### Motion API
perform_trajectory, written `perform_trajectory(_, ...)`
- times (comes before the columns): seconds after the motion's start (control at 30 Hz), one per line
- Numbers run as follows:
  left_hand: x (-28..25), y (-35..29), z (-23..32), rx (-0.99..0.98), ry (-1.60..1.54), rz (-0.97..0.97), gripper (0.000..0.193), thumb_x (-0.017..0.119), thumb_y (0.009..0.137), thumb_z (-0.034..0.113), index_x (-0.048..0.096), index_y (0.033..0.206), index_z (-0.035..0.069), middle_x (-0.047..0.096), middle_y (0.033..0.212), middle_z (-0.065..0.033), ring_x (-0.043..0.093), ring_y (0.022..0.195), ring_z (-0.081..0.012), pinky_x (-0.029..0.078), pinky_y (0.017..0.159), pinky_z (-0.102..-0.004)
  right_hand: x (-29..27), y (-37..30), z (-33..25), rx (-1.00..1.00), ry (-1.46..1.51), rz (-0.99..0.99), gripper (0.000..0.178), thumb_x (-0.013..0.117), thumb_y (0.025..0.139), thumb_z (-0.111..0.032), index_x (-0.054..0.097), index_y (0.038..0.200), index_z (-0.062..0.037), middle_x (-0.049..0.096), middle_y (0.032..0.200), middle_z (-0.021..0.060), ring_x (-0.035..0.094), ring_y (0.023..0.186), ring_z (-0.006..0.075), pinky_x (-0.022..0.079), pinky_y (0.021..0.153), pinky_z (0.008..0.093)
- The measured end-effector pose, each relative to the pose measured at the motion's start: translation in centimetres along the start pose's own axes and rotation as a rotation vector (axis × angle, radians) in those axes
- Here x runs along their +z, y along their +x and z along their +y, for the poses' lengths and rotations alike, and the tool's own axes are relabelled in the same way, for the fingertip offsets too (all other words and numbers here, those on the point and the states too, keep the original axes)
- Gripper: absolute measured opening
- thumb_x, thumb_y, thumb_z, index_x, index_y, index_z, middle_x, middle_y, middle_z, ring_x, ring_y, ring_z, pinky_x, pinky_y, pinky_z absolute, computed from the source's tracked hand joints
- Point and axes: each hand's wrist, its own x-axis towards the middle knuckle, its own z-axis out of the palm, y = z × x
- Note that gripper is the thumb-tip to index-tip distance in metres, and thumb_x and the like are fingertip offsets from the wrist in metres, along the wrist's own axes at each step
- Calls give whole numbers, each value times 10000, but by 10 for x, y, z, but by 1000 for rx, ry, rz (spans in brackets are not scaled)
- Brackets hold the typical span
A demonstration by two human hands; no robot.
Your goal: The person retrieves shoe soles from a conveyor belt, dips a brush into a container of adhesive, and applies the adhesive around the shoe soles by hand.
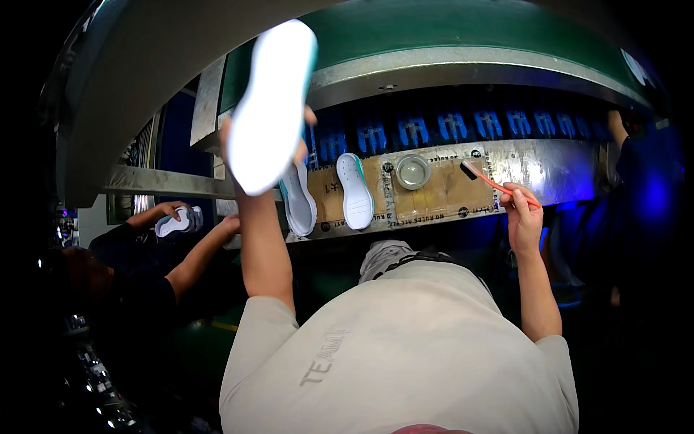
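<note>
R hand (522, 213) is closed round a red-handled brush (499, 187), its bristles apart from all soles. On the cardboard (448, 193), two sneaker soles (356, 195) are laid unheld, w/ a small bowl (412, 186) nearby. A third sole (271, 108), gripped by L hand (226, 136), is seen against the green belt (448, 29). Progress, est.: no sole is being brushed; finished vs. remaining can't be told.

Metal ledge (538, 170), brown cardboard (442, 201) on top, two teal-edged white soles (356, 194), small clear bowl (413, 186)
</note>
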Motion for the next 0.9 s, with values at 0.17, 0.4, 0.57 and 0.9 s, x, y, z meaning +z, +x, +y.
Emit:
perform_trajectory(0.17,-91,98,114,310,-66,261,784,560,966,520,397,1563,39,351,1541,-387,622,990,-399,555,668,-398,6,-7,-2,24,-33,-12,241,621,1050,-146,709,1182,35,726,946,75,673,896,138,515,854,290)
perform_trajectory(0.4,-223,125,131,245,-8,643,673,408,1060,441,403,1535,-35,417,1501,-365,605,1087,-385,547,751,-421,5,-15,8,75,-63,-41,251,627,1061,-177,705,1184,28,712,959,58,660,909,139,514,867,290)
perform_trajectory(0.57,-106,58,41,244,329,838,554,381,1125,352,570,1325,-129,663,1193,-254,646,951,-309,549,790,-392,0,-7,15,71,-281,4,248,635,1044,-148,722,1179,41,740,942,78,657,874,129,503,845,275)
perform_trajectory(0.9,-51,-110,-246,-1187,1672,858,929,856,803,461,446,1450,-67,686,1205,-296,682,1105,-436,560,947,-490,66,49,30,-71,-902,-399,225,659,1015,-195,760,1104,-14,757,952,114,695,890,216,539,810,333)
